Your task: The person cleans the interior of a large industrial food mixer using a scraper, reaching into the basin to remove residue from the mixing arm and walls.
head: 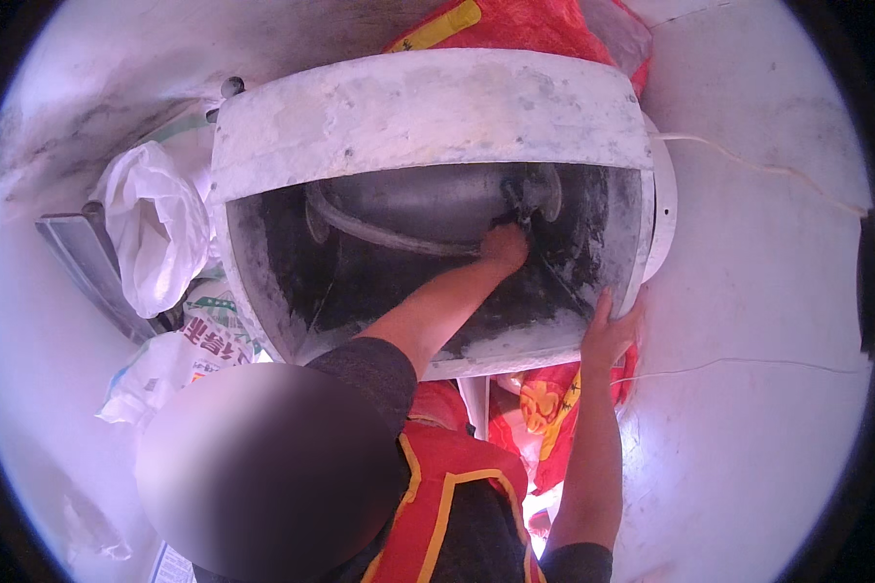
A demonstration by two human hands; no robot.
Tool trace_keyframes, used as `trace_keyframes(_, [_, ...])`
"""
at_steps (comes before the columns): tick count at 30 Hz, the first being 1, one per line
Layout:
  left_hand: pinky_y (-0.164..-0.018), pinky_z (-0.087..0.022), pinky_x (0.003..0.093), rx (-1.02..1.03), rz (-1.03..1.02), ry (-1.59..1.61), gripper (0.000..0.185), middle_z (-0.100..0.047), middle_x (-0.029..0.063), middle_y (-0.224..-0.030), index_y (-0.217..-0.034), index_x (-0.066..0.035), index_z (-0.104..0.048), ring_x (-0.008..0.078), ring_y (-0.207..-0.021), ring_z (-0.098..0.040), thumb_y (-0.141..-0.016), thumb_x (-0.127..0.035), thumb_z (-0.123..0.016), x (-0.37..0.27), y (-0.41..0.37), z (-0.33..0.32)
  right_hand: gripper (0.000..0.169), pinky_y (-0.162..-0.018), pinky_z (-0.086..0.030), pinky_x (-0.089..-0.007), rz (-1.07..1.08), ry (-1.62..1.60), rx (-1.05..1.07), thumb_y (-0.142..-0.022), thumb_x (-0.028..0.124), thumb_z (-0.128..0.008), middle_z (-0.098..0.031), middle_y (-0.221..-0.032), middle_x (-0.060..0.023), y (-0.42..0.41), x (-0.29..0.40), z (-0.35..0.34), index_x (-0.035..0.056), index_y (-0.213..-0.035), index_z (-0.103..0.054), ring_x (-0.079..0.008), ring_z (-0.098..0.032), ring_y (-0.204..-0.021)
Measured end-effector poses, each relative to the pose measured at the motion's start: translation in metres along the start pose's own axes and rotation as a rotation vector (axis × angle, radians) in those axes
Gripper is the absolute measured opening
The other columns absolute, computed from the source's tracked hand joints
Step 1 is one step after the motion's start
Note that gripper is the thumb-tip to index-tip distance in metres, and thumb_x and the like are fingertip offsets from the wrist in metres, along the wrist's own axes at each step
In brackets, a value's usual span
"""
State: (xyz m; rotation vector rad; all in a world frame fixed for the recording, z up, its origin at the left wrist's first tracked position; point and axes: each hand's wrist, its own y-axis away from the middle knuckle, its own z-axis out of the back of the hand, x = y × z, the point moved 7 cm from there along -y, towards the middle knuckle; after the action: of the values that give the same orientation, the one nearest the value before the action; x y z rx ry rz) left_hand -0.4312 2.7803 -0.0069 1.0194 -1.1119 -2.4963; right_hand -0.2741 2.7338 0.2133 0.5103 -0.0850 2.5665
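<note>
In front of me is a worn, whitish metal mixing machine (437, 109), probably a dough mixer, with its dark drum open towards me. A curved mixing bar (394, 232) runs across the inside. My left hand (505, 248) reaches deep into the drum, fingers curled at the bar's right end. A small dark thing shows just beyond the fingers, and whether it is held is hidden. My right hand (612, 331) grips the drum's lower right rim (631, 295), thumb on the inner side and fingers outside.
Left of the machine are a white plastic bag (157, 226), a printed sack (211, 342) and a grey metal channel (87, 270). Red bags (525, 29) lie behind it, more (554, 408) below. A pale cable (758, 162) runs right. A blurred head (270, 466) covers the lower left.
</note>
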Motion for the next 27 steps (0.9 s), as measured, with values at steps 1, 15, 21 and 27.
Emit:
trace_keyframes(1, [-0.083, -0.048, 0.0453, -0.007, 0.014, 0.020, 0.028, -0.062, 0.0201, -0.100, -0.095, -0.002, -0.064, 0.0382, -0.094, -0.060, -0.081, -0.021, -0.050, 0.002, 0.000, -0.001, 0.052, -0.083, -0.042, -0.0430, -0.042, -0.011, 0.033, -0.084, 0.029, -0.059, -0.055, -0.105, -0.0272, 0.001, -0.003, -0.002, -0.0053, -0.121, -0.043, -0.0406, -0.054, -0.098])
trace_keyframes(15, [-0.062, -0.047, 0.0397, 0.054, -0.008, 0.481, 0.017, -0.059, 0.0160, -0.082, -0.087, -0.003, -0.059, 0.0286, -0.075, -0.060, -0.083, -0.016, -0.048, 0.071, -0.080, -0.049, 0.049, -0.082, -0.042, -0.0431, 0.148, -0.005, -0.032, -0.085, 0.032, -0.058, -0.056, -0.104, -0.0263, -0.002, 0.001, -0.006, -0.0042, -0.115, -0.046, -0.0400, -0.055, -0.096])
trace_keyframes(21, [-0.044, -0.046, 0.0317, 0.228, 0.535, 1.155, 0.010, -0.050, 0.0084, -0.065, -0.082, -0.007, -0.051, 0.0186, -0.059, -0.056, -0.087, -0.015, -0.047, 0.063, 0.015, 0.020, 0.049, -0.080, -0.042, -0.0451, 0.141, 0.048, -0.070, -0.084, 0.034, -0.058, -0.055, -0.102, -0.0260, 0.001, -0.018, 0.000, -0.0026, -0.115, -0.044, -0.0414, -0.055, -0.093])
trace_keyframes(27, [-0.064, -0.051, 0.0343, 0.430, 0.362, 1.648, 0.014, -0.056, 0.0109, -0.086, -0.098, -0.003, -0.046, 0.0264, -0.080, -0.059, -0.090, -0.014, -0.049, 0.050, 0.115, 0.055, 0.048, -0.081, -0.042, -0.0440, 0.083, -0.022, -0.065, -0.085, 0.033, -0.058, -0.054, -0.103, -0.0238, 0.003, 0.000, 0.006, -0.0004, -0.116, -0.042, -0.0398, -0.054, -0.095])
